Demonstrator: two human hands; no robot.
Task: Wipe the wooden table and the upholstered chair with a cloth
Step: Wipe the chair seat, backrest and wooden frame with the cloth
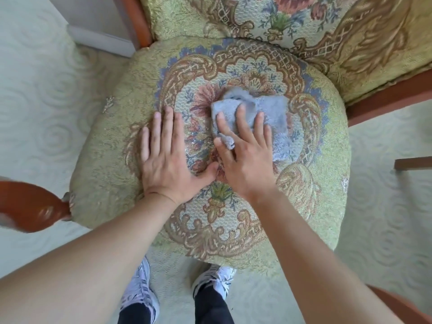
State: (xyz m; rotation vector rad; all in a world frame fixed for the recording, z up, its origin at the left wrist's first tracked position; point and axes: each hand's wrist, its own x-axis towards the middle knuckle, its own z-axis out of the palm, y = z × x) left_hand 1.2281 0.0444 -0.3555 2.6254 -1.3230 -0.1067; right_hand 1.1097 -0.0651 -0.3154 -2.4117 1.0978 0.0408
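The grey cloth is pressed flat on the middle of the seat of the upholstered chair under the right hand, whose fingers are spread straight over it. The left hand is laid just beside it on bare fabric, fingers straight and close together, so the chair-wiping step is judged to be in hand. The next stroke likely calls for the cloth to be swept outward, with open room up to the backrest behind, the armrest at the left, and the rounded front edge above the carpet.

A home: tapestry armchair, patterned carpet.
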